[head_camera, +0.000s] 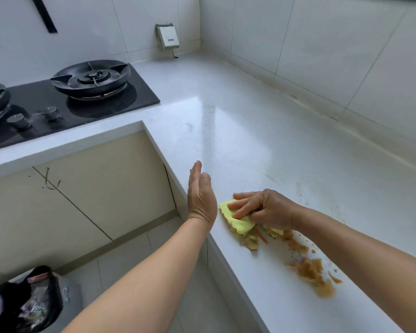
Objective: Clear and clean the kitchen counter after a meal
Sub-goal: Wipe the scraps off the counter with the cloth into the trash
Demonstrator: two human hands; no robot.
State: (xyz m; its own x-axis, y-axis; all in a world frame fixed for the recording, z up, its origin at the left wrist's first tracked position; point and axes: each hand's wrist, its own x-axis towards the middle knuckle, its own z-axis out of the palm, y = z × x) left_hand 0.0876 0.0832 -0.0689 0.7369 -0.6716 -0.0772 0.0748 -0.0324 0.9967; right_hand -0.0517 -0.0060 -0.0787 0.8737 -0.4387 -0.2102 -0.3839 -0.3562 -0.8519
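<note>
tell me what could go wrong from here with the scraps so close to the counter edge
1. The left hand stands flat at the counter edge, hardly cupped, so food scraps pushed over could miss it and land on the floor.
2. The right hand presses the yellow cloth onto moist scraps, which may smear rather than gather.
3. The bin bag sits well off to the left, so carried scraps may drip.

Black gas stove (65,102) far ahead-left of the hands, two knobs (35,117) at its front. Wall socket (167,37) far ahead. Black trash bag (27,306) on floor, below-left.
</note>
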